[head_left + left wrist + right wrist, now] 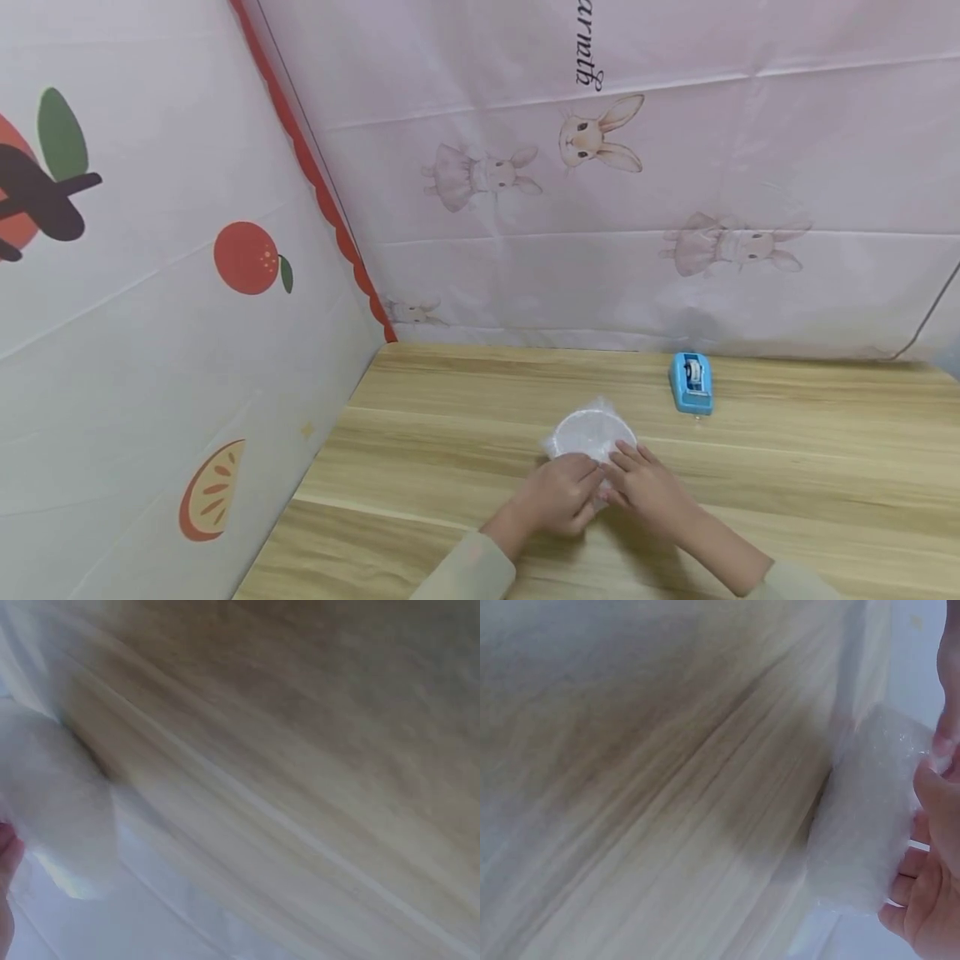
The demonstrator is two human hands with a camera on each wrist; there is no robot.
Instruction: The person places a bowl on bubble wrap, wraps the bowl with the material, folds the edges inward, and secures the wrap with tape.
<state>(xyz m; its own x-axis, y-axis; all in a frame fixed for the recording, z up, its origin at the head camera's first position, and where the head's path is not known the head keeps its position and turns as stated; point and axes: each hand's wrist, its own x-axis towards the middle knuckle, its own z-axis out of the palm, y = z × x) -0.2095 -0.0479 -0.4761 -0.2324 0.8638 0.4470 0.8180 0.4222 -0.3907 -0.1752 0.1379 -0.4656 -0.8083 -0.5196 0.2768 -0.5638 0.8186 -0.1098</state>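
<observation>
A round white item wrapped in translucent plastic, like bubble wrap (592, 429), sits just above or on the wooden table; its inside is hidden. My left hand (557, 496) pinches the wrap at the near edge with curled fingers. Beside it, my right hand (647, 490) grips the right side, fingers over the top and thumb at the front. In the right wrist view the thick wrapped bundle (859, 821) meets the fingers of the right hand (934, 877). The left wrist view shows the bundle (60, 799) blurred, with only a bit of hand (6, 862) at the edge.
A blue tape dispenser (692, 385) stands behind and right of the hands, near the back of the wooden table (810, 450). A pink rabbit-print curtain (510, 275) hangs behind, and a white fruit-print sheet (135, 358) borders the left.
</observation>
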